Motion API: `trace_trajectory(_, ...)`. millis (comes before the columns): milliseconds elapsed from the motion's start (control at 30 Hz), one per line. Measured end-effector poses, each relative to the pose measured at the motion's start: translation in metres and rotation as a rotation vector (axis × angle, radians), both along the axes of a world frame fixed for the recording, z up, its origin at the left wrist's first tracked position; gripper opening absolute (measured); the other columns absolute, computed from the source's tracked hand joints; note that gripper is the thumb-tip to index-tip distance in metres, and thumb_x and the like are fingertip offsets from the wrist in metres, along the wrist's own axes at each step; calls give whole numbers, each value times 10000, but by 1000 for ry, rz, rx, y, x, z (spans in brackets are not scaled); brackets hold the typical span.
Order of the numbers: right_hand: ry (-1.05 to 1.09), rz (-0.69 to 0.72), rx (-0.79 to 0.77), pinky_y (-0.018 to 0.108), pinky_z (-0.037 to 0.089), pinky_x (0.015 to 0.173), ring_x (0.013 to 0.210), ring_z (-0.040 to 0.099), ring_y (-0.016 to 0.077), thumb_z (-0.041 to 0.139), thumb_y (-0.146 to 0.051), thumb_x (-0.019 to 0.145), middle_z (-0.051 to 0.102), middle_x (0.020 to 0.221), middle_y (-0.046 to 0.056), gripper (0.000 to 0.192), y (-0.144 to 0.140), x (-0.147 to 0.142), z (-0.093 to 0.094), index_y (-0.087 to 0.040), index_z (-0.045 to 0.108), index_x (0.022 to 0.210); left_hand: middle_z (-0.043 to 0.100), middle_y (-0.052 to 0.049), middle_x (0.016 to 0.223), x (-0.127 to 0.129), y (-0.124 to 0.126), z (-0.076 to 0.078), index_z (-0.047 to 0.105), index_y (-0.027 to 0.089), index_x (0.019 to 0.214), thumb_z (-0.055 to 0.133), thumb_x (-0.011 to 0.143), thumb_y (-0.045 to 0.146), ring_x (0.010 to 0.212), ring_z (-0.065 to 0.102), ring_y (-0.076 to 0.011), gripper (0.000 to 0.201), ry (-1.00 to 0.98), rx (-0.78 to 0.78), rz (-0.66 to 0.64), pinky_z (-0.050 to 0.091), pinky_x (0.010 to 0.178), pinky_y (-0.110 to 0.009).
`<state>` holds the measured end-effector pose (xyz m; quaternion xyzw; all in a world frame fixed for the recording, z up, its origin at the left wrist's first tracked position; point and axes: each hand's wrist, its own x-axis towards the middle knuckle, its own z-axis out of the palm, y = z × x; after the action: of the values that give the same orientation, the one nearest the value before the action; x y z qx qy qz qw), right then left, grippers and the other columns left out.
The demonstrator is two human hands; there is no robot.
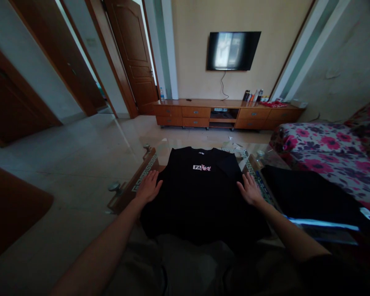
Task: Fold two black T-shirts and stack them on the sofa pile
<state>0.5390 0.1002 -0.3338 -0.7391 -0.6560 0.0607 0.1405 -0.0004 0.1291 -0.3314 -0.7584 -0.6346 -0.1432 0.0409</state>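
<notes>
Black T-shirt (200,193) lies flat, front up, on the glass table (142,174), collar away from the person, small white-and-pink logo (202,167) well beyond the fingertips, between the two hands. Hem hangs off the near edge toward the lap. Left hand (148,188) rests palm down at the shirt's left edge, fingers (151,177) spread and flat, holding nothing; fingertips partly on the cloth, partly on the table's patterned border. Right hand (250,189) mirrors it on the right edge, fingers (246,179) open and flat, nothing gripped.

Judgement: this looks like smoothing or squaring the cloth. To do it well, keep both palms flat, press evenly outward from the middle, keep the sides parallel, and don't drag the hem further off the edge.

Just outside the right fingers: another dark garment (308,195) on the table, close enough to get caught. Beyond the fingertips: small clutter on the glass (234,149), too small to identify. Farther right, floral sofa (327,152). Far ahead, wooden TV cabinet (228,113) and wall TV (232,50). Left of the left fingers, tiled floor (64,164) and doors.
</notes>
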Motion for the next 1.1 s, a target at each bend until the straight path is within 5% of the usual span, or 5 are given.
trace_trajectory(167,78,153,20,403,404,1101,1264,562,308,480,-492,939,596,1358,178,543,-37,18,32,-150,569,1351,724,-136,1048,-33,-21,29,718,163,1030,475,931,486,1017,657,-266,416,-184,-128,47,457,898,-339)
trace_trajectory(333,312,215,-196,312,501,765,833,690,228,457,-556,954,723,869,69,414,-77,23,47,-218,696,939,546,-19,495,-61,-49,40,633,178,612,490,875,589,504,521,-171,508,-577,-619,-20,368,548,-269)
trace_trajectory(567,725,344,-724,299,523,668,740,686,215,537,-711,859,732,833,96,602,-132,36,58,-149,744,919,744,-129,783,-91,-108,39,774,167,874,654,776,650,683,686,-260,507,-689,-1534,-119,479,641,-334)
trace_trajectory(833,306,471,-983,495,483,1020,1155,655,377,608,-684,777,747,1145,113,537,-164,66,63,-244,812,1007,568,-100,1458,-99,-110,20,568,316,1398,784,635,656,1353,500,-322,863,-426,-1437,52,462,959,-398)
trace_trajectory(1100,172,282,-965,521,417,1109,1325,538,410,735,-611,631,602,1425,132,789,-153,78,13,-249,684,1331,673,-93,1299,-76,-111,1,701,224,1170,738,658,627,1257,552,-302,653,-575,-1347,-125,403,1031,-365)
